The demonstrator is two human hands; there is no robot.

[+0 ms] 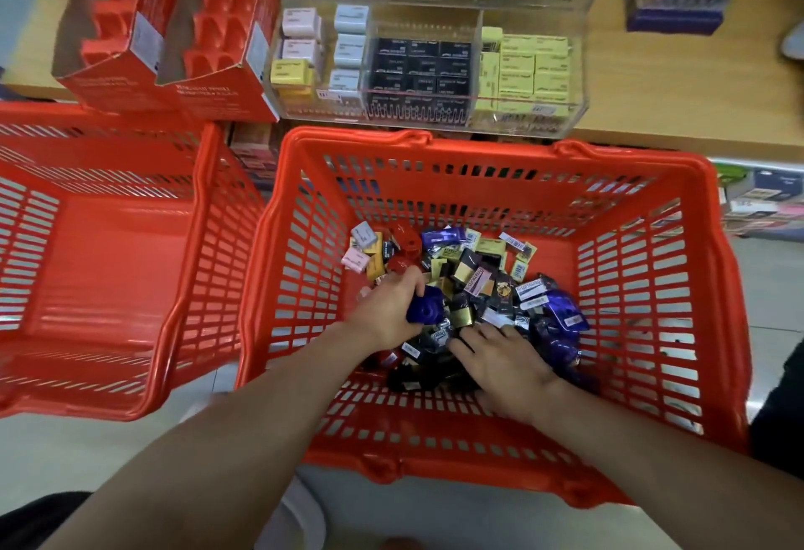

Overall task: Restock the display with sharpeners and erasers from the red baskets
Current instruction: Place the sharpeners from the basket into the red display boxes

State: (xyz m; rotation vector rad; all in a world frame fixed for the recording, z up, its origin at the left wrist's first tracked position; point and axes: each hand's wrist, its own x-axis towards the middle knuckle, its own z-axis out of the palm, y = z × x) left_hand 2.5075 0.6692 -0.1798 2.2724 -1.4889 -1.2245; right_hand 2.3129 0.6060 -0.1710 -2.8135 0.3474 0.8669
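Progress: partway | left hand [387, 310] grips dark-blue plastic sharpener [425, 310] | right hand [504, 364] flat, fingers spread on pile of wrapped erasers and sharpeners [474, 275] under both hands in red slotted plastic basket [644, 297] | clear acrylic display [435, 71] beyond hands, mostly stocked | much stock left

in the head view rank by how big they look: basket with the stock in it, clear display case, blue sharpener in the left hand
1. Basket, though it sits nearer the camera.
2. Clear display case.
3. Blue sharpener, gripped by the left hand.
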